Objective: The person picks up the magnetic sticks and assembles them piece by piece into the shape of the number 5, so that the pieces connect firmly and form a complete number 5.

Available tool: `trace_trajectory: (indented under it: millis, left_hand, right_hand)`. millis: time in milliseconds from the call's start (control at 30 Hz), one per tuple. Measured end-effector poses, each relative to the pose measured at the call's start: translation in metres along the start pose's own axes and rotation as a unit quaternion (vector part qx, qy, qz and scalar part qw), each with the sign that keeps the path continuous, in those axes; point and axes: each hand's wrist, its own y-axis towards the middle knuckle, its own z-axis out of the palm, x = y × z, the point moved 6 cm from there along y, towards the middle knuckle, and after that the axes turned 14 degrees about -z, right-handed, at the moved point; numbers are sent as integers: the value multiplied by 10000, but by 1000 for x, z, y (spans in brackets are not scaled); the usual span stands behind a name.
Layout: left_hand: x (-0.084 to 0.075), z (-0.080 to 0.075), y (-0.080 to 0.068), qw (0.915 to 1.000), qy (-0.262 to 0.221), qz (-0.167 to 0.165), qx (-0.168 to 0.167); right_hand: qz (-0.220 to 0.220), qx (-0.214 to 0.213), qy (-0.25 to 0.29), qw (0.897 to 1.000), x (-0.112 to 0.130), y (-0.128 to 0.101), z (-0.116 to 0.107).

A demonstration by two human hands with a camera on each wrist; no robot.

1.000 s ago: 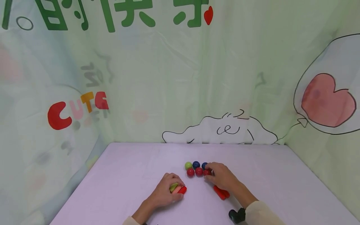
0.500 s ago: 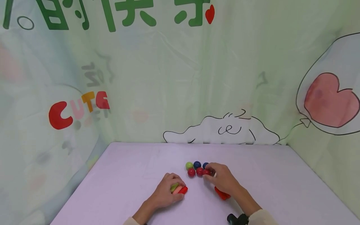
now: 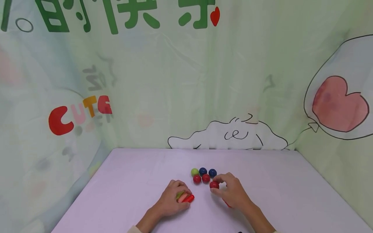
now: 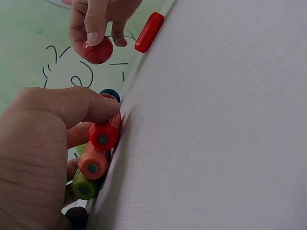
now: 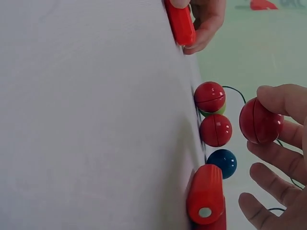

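Note:
My left hand holds a side-by-side row of three short, marker-like sticks between thumb and fingers: red, salmon and olive green, each with a grey dot on its end. Thumb and fingers of my right hand pinch a shiny red ball with a seam line, raised above the table in the right wrist view. Just beyond it, two more red balls sit in front of a green ball and two blue balls.
Red sticks lie on the table below my right hand, mostly covered by it in the head view. The pale table ends at a printed curtain behind and at both sides.
My right hand has drawn one red ball out of the front row, toward me, uncovering the right blue ball. My left hand stays around the sticks.

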Motion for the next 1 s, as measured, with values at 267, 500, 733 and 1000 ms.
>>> trace_trajectory:
  millis: [267,500,733,1000]
  left_hand:
    - [0,4,-2,9999,94,56,-49]
    - [-5,3,-2,9997,191,129,-87]
    - [-8,0,-3,9998,163,31,-70]
    - [-9,-1,-2,9995,291,-82,-116]
  right_hand:
    - [123,174,119,9997,-9,-12,7]
    - [55,330,286,9990,-11,-18,7]
    - [284,478,464,9974,-19,-20,12]
    - [401,373,799,9953,-28,-23,17]
